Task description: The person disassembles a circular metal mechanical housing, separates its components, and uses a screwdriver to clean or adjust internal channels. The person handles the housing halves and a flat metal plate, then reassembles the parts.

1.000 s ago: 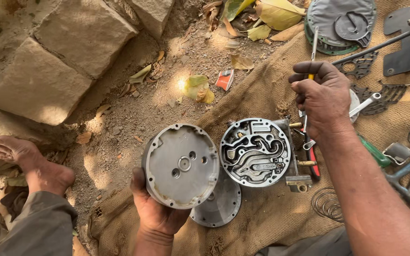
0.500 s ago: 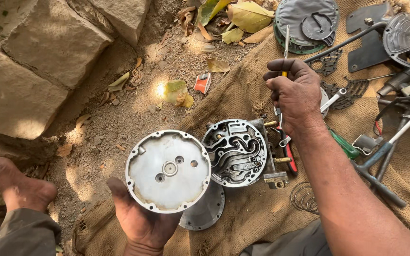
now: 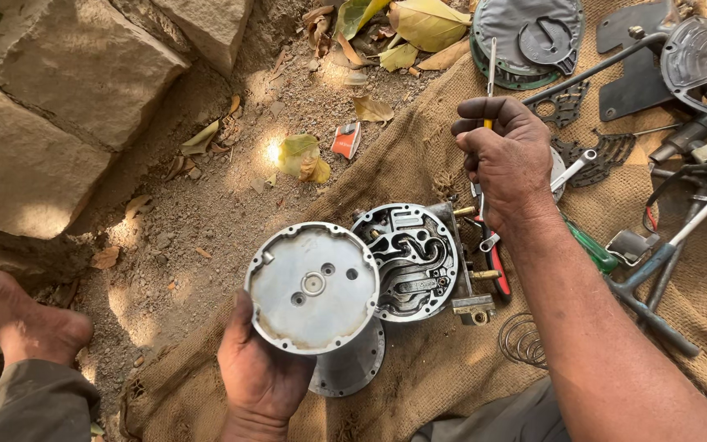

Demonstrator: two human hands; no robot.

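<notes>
- Our left hand (image 3: pixel 262 372) grips a round metal cover plate (image 3: pixel 312 286) by its 6 o'clock edge, tilted up off the burlap sack (image 3: pixel 419 164).
- At the plate's 3 o'clock, touching it, sits the grooved valve body (image 3: pixel 409 260).
- Further out at 1 o'clock, our right hand (image 3: pixel 511 160) is closed around a yellow-handled screwdriver (image 3: pixel 491 78), shaft pointing to 12.

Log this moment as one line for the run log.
left hand: holds round metal plate | right hand: grips screwdriver | valve body: on burlap
</notes>
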